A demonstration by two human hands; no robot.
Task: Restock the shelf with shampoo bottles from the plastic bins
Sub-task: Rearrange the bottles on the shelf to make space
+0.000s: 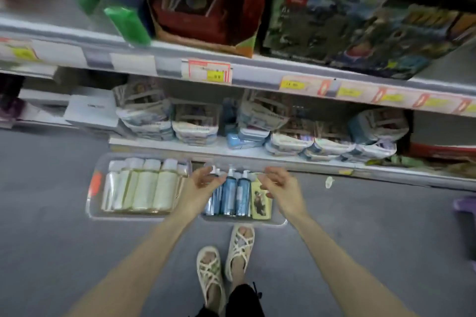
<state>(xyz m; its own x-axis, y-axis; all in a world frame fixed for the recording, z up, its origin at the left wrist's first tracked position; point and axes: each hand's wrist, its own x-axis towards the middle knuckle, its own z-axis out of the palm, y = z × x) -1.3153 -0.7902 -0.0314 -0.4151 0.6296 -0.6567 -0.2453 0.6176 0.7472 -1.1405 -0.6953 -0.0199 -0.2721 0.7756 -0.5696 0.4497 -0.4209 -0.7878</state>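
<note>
Two clear plastic bins stand on the grey floor against the shelf's base. The left bin [92,198] holds several pale yellow-green bottles [144,188] with white caps, lying side by side. The right bin [279,221] holds blue pump bottles [230,195] and one yellow bottle [261,199] with a picture on it. My left hand [206,179] hovers over the blue bottles' left side, fingers loosely curled, nothing in it. My right hand [279,183] hangs over the bin's right side, fingers apart, also holding nothing.
The low shelf [231,152] carries stacked soft packs in white and blue. The upper shelf [257,72], edged with price tags, holds a red box, a green pack and a large toy box. My feet in cream sandals [224,257] stand just behind the bins.
</note>
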